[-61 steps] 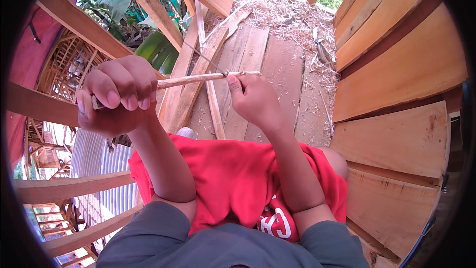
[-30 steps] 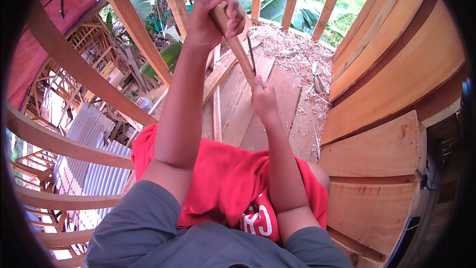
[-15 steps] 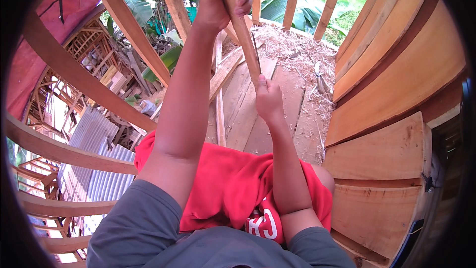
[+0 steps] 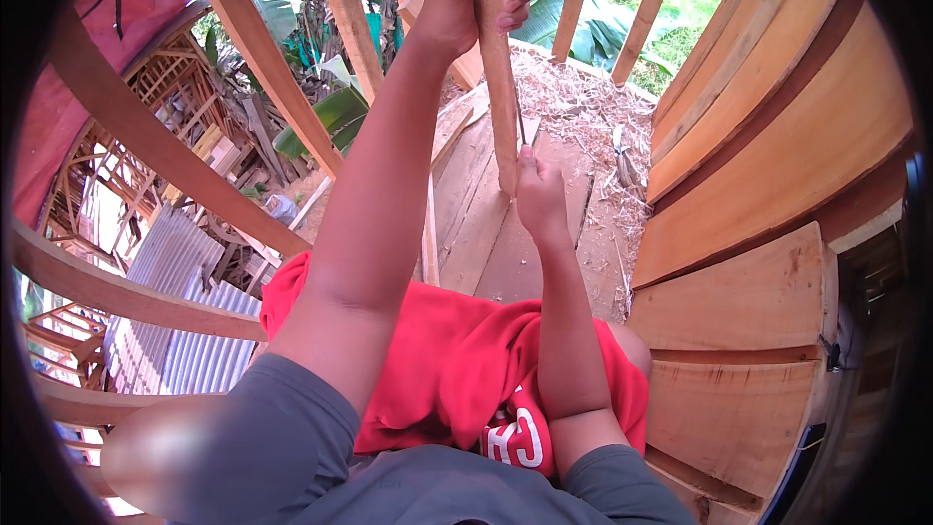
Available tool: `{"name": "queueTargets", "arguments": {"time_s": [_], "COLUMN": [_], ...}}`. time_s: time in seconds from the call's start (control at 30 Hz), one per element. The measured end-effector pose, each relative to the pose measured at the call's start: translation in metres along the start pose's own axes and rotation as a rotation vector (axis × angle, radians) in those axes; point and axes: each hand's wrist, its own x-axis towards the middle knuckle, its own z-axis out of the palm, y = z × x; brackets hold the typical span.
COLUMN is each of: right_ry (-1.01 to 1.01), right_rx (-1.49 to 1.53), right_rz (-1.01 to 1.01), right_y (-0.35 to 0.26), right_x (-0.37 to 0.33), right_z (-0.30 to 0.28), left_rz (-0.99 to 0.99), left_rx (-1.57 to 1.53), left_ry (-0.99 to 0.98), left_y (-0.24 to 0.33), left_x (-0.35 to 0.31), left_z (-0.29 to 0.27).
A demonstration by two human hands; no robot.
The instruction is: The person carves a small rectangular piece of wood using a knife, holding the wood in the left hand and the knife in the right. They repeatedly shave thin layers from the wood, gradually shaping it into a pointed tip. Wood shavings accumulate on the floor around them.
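My left hand (image 4: 474, 2) is closed around the top of a pale wooden stick (image 4: 501, 87), raised out in front of me and nearly upright. The stick's lower end is beside my right hand (image 4: 541, 196). That hand is a closed fist around a tool with a thin dark blade (image 4: 522, 117), seen almost edge-on along the stick's right side. My fingers hide the tool's handle, and I cannot tell whether the blade touches the wood. A red cloth (image 4: 437, 369) covers my lap.
Wood shavings (image 4: 612, 117) lie over the far end of the plank floor (image 4: 486, 243). Upright wooden slats (image 4: 262, 39) stand ahead and left, with corrugated metal sheets (image 4: 185, 301) beyond. A board wall (image 4: 748, 175) rises at right. A blurred patch covers the lower left.
Both hands have moved a little to the right with the stick and the blade. The stick is more upright, and its lower end now shows left of my right hand.
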Motion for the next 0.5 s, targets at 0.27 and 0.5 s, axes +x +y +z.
{"name": "queueTargets", "arguments": {"time_s": [0.27, 0.5], "right_ry": [0.056, 0.070], "right_rx": [0.037, 0.156], "right_rz": [0.020, -0.010], "right_y": [0.000, 0.000], "right_x": [-0.001, 0.002], "right_z": [-0.003, -0.002], "left_rz": [-0.021, -0.049], "left_rx": [0.055, 0.050], "left_ry": [-0.077, -0.110], "left_y": [-0.001, -0.001], "left_x": [0.003, 0.006], "left_z": [0.020, 0.018]}}
